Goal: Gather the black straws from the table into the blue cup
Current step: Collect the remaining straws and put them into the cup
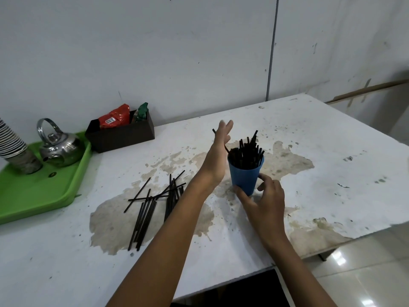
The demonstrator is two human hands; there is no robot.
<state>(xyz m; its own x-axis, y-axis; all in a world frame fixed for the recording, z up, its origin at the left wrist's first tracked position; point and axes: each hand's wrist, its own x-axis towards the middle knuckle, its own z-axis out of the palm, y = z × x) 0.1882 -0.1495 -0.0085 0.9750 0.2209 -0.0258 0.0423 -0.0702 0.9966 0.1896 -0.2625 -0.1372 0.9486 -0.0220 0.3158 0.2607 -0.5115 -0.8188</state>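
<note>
The stained white surface (309,151) carries a blue cup (245,178) at mid-frame, steadied low by the right hand (263,196), its grip wrapped round the base. The left hand (218,151) hangs spread, fingers released, a straw dropping in beside it. Loose black straws (152,204) lie left of centre (thin, light, stiff, likely slippery); pinching several mid-length looks best.

Two bare forearms, sleeveless, no rings, watch or gloves.
</note>
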